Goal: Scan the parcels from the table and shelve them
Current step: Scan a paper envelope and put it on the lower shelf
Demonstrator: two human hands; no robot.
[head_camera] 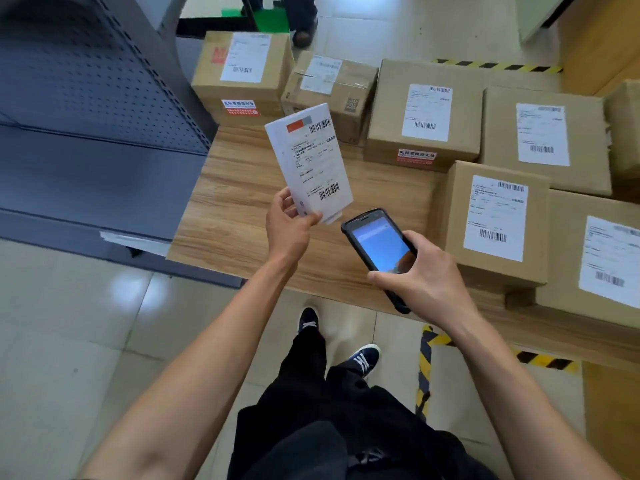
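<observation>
The left hand point(287, 230) pinches the flat white parcel point(309, 164) by its lower corner above the desk point(242, 202); it looks light and stiff. The right hand point(426, 275) grips the handheld scanner point(377, 247) just beside it.

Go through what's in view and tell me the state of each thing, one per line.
White parcel: lifted off the table, label facing up.
Left hand: grips the white parcel's lower end.
Scanner: screen lit.
Right hand: holds the scanner.
Cardboard boxes: sealed, labelled, resting on the table.
</observation>
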